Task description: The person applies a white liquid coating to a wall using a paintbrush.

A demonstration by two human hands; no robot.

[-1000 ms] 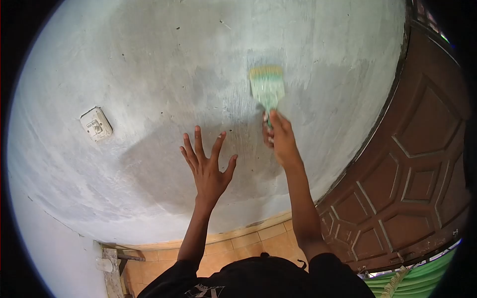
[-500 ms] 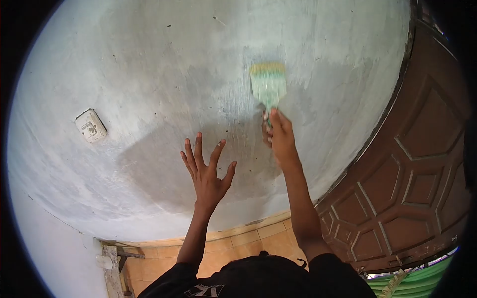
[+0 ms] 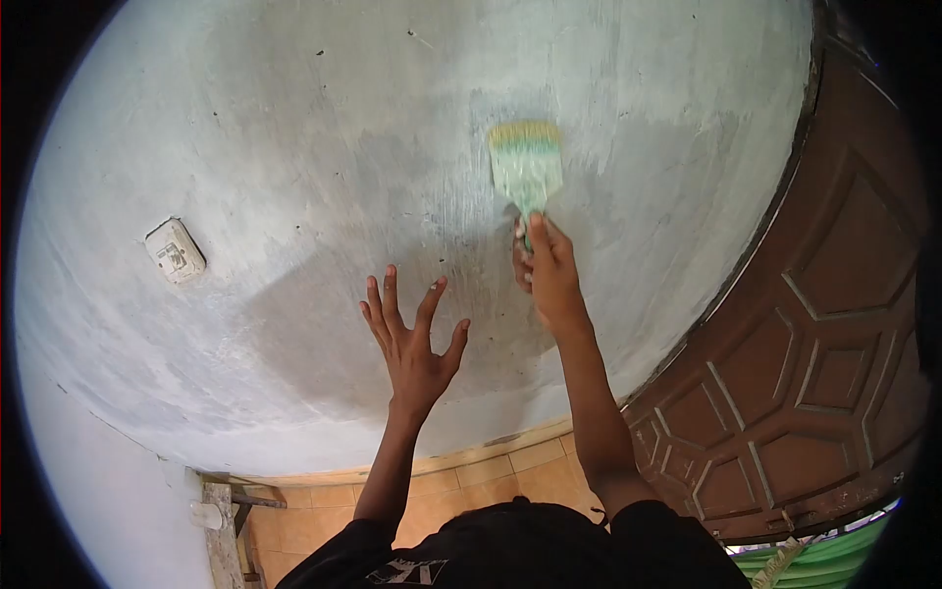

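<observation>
My right hand (image 3: 549,270) is wrapped round the handle of a wide paintbrush (image 3: 526,172). Its pale green body is smeared with white, and its yellowish bristles point up against the wall (image 3: 392,128). Streaky whitish paint covers much of that wall, with greyer patches around the brush and below it. To the left, my left hand (image 3: 417,353) is held up before the wall with fingers spread and nothing in them. Small light specks show on its fingertips.
A paint-smudged wall socket (image 3: 177,251) sits on the left. A brown panelled door (image 3: 785,344) stands at the right, with green cloth (image 3: 824,562) by its lower edge. Orange tiles (image 3: 481,486) cover the floor; a wooden bench (image 3: 224,535) is at lower left.
The paintbrush and my right hand have shifted very slightly left. My left hand keeps nearly the same spread pose, and the view has moved a little.
</observation>
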